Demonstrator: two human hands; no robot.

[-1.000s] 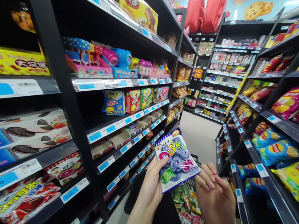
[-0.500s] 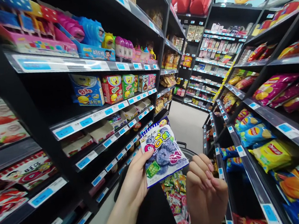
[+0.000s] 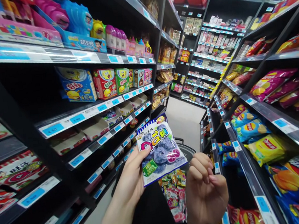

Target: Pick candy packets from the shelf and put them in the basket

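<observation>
My left hand (image 3: pixel 131 176) grips a packet of blueberry gummy candy (image 3: pixel 161 153) by its left side, thumb across the front. The packet is white and dark blue, with berries printed on it, and tilts toward me. To its right, my right hand (image 3: pixel 205 181) is raised with the fingers curled in and the thumb against them; nothing shows in it. Below both hands sits a dark basket (image 3: pixel 189 152), partly hidden, with several colourful candy packets (image 3: pixel 174 195) inside.
Shelves with snack boxes (image 3: pixel 105 82), toy candies (image 3: pixel 77 21) and open cartons (image 3: pixel 95 129) line the left. Bags of chips (image 3: pixel 265 149) fill the right shelves. The aisle floor (image 3: pixel 179 114) runs between them to a back shelf (image 3: pixel 213 53).
The view has shifted slightly, so the left shelves appear further left. Both hands keep nearly the same pose, and the candy packet stays in my left hand.
</observation>
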